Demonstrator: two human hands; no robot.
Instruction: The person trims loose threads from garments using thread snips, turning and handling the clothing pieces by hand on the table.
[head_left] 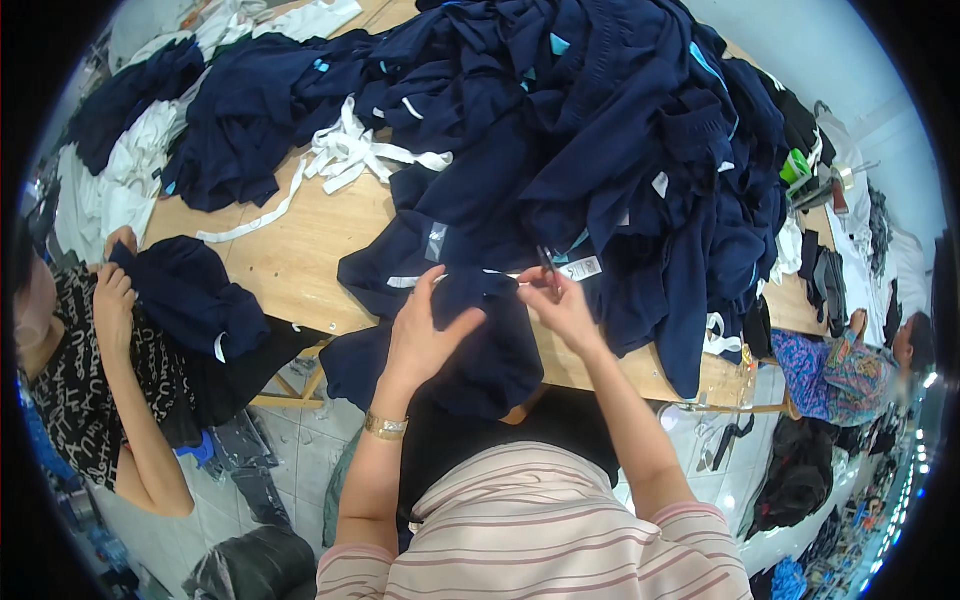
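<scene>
Tiled floor (308, 440), white; one wooden table (270, 265), beyond the grip and to both sides, as I view it remotely.

Far left of the grip: one co-worker (75, 380), two hands on one dark garment (195, 300), lifted, I judge, to keep it apart from the pile.

Left, beyond the grip: one tangle of white tape (350, 150), one end trailing; strips too knotted for me to count.

Left hand (418, 335): one, spread, thumb clear of the fingers, over the cloth, perhaps to steady it; contact I cannot confirm. Gold band (386, 427) at its wrist: one.

Beneath both hands: one navy garment (490, 345), hanging over the near table edge, which I think brings it within reach.

Right hand (565, 308): one, closed around one pair of small dark snips (546, 260), blades pointing away, probably for a clear view of the tips.

Just right of the blades: one white label (580, 268).

Right and beyond: one navy pile (620, 110), overlapping too much to count.

Far right: one green object (795, 168); one co-worker in patterned clothing (850, 380).
</scene>
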